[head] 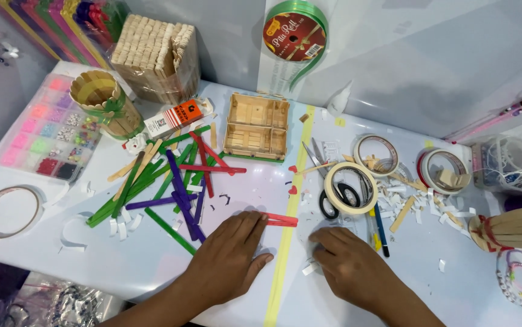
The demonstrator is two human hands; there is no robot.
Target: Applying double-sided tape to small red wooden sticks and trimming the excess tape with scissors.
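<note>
A pile of coloured craft sticks (170, 178) lies left. The left hand (227, 260) rests flat, fingers spread, fingertips touching two red sticks (281, 220). The right hand (349, 263) presses the table (455, 290), perhaps pinching a paper scrap (309, 268).

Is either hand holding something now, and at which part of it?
Nothing is gripped. The left hand lies flat on the table, fingertips pressing the near end of the red craft sticks. The right hand rests on paper scraps.
</note>
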